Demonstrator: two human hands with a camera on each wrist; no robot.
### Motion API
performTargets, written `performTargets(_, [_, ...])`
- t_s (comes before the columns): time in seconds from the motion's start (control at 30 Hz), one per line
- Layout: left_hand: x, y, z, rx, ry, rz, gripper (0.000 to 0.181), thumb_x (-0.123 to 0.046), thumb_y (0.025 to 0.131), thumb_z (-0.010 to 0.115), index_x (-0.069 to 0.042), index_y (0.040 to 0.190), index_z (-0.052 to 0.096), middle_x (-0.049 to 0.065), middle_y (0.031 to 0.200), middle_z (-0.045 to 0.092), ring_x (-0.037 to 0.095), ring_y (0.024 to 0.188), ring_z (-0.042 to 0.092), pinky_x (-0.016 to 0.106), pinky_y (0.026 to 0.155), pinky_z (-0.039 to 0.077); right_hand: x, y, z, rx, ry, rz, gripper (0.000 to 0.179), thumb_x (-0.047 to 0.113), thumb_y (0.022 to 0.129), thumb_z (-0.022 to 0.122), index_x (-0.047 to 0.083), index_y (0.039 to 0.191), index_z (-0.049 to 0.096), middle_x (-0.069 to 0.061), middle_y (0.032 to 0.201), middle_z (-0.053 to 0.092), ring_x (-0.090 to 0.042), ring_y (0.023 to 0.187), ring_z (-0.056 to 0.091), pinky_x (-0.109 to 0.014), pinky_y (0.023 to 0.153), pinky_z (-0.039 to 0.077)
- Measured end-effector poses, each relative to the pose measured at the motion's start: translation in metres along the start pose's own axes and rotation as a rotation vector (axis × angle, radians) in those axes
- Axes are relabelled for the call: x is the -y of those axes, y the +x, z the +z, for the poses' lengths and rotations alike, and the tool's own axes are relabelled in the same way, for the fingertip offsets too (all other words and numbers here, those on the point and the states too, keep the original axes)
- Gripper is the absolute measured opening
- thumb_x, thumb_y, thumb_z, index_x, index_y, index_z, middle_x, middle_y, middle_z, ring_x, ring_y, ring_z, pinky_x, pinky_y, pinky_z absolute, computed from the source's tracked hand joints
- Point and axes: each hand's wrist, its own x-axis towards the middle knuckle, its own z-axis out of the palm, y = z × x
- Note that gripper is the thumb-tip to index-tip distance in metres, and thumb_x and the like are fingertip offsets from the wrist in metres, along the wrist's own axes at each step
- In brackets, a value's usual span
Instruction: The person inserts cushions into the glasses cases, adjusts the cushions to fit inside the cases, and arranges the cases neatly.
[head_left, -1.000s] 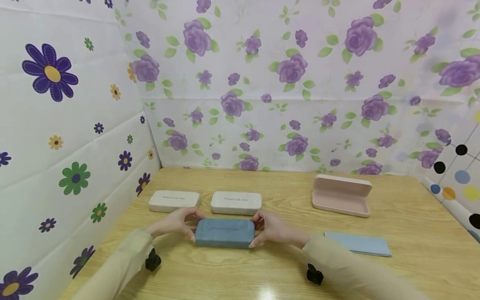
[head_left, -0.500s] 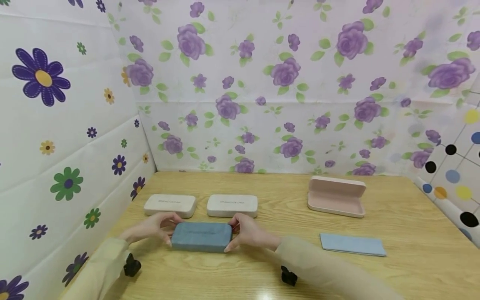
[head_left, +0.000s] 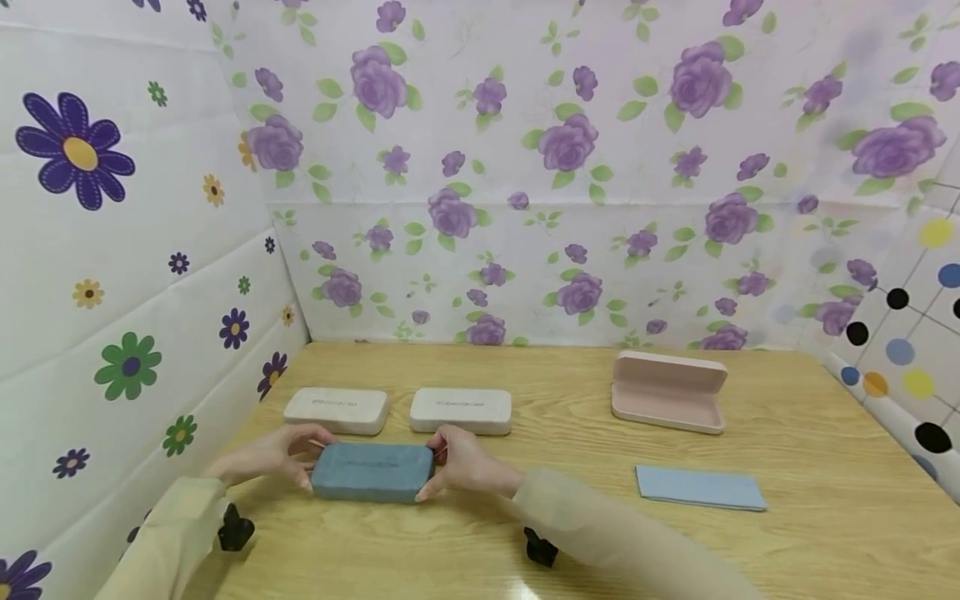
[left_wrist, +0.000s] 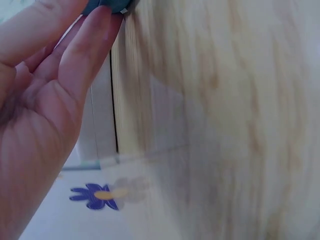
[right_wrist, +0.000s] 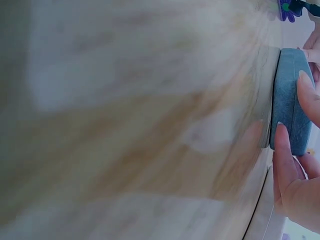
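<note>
A closed blue glasses case point(head_left: 372, 472) lies between both hands, in front of two closed white glasses cases. My left hand point(head_left: 273, 458) grips its left end with thumb and fingers. At the right end my right hand point(head_left: 468, 467) holds it the same way, the thumb on the near side. The right wrist view shows the blue case point(right_wrist: 290, 100) with the right fingers around its end. In the left wrist view only a sliver of the case point(left_wrist: 114, 4) appears beyond the left fingertips.
Behind the blue case stand the left white case point(head_left: 337, 410) and the right white case point(head_left: 461, 411). An open pink glasses case point(head_left: 668, 403) is at the back right. A folded light blue cloth point(head_left: 701, 487) lies on the wooden table point(head_left: 825, 500). Patterned sheets border the table.
Both hands have moved the blue case to the left, bringing it in front of the gap between the two white cases. The view has also shifted slightly.
</note>
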Motion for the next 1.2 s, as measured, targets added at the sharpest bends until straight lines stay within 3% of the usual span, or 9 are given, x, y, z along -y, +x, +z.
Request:
performTargets(0.3, [0.005, -0.02, -0.013, -0.031, -0.037, -0.01, 0.066, 0.01, 0.071, 0.067, 0.017, 0.127, 0.034, 0.034, 0.126, 0.037, 0.041, 0.113, 0.041, 0.032, 0.09, 0.039, 0.009, 0.019, 0.018, 0.012, -0.02, 0.008, 0.057, 0.015, 0.051, 0.09, 0.006, 0.093, 0.052, 0.002, 0.086, 0.051, -0.011, 0.077, 0.052, -0.021, 0.067, 0.045])
performTargets(0.5, [0.008, -0.033, -0.026, -0.053, -0.027, -0.092, 0.068, 0.006, 0.075, 0.066, 0.014, 0.132, 0.03, 0.033, 0.133, 0.028, 0.05, 0.117, 0.029, 0.037, 0.091, 0.038, 0.02, 0.029, 0.03, 0.011, -0.032, 0.005, 0.058, 0.016, 0.052, 0.09, 0.005, 0.094, 0.053, 0.002, 0.084, 0.049, -0.011, 0.073, 0.048, -0.022, 0.063, 0.043])
performTargets(0.7, [0.015, -0.043, -0.035, -0.055, -0.013, -0.078, 0.067, 0.006, 0.077, 0.064, 0.016, 0.132, 0.026, 0.035, 0.132, 0.028, 0.049, 0.117, 0.031, 0.035, 0.091, 0.038, 0.029, 0.034, 0.041, -0.006, -0.044, 0.021, 0.056, 0.015, 0.051, 0.09, 0.004, 0.092, 0.053, 0.0, 0.082, 0.048, -0.01, 0.07, 0.045, -0.022, 0.061, 0.042])
performTargets(0.8, [0.018, -0.052, -0.037, -0.089, -0.036, -0.09, 0.065, 0.007, 0.078, 0.062, 0.016, 0.131, 0.027, 0.035, 0.131, 0.031, 0.043, 0.117, 0.035, 0.031, 0.089, 0.039, 0.033, 0.038, 0.048, -0.006, -0.059, -0.011, 0.047, 0.015, 0.051, 0.089, 0.003, 0.084, 0.057, 0.001, 0.074, 0.051, -0.008, 0.062, 0.042, -0.02, 0.055, 0.039])
performTargets(0.97, [0.022, -0.063, -0.037, -0.156, -0.111, -0.141, 0.065, 0.008, 0.078, 0.062, 0.015, 0.132, 0.026, 0.033, 0.132, 0.03, 0.038, 0.118, 0.037, 0.036, 0.089, 0.04, 0.037, 0.045, 0.057, 0.009, -0.068, -0.063, 0.032, 0.015, 0.052, 0.089, 0.006, 0.067, 0.061, 0.005, 0.056, 0.052, -0.005, 0.049, 0.034, -0.018, 0.045, 0.032])
performTargets(1.2, [0.025, -0.064, -0.043, -0.237, -0.109, -0.216, 0.067, 0.002, 0.078, 0.066, 0.012, 0.133, 0.03, 0.029, 0.135, 0.03, 0.035, 0.118, 0.038, 0.037, 0.092, 0.037, 0.036, 0.053, 0.06, -0.022, -0.054, -0.085, 0.038, 0.013, 0.05, 0.09, 0.004, 0.074, 0.061, 0.004, 0.066, 0.055, -0.004, 0.056, 0.044, -0.018, 0.051, 0.04])
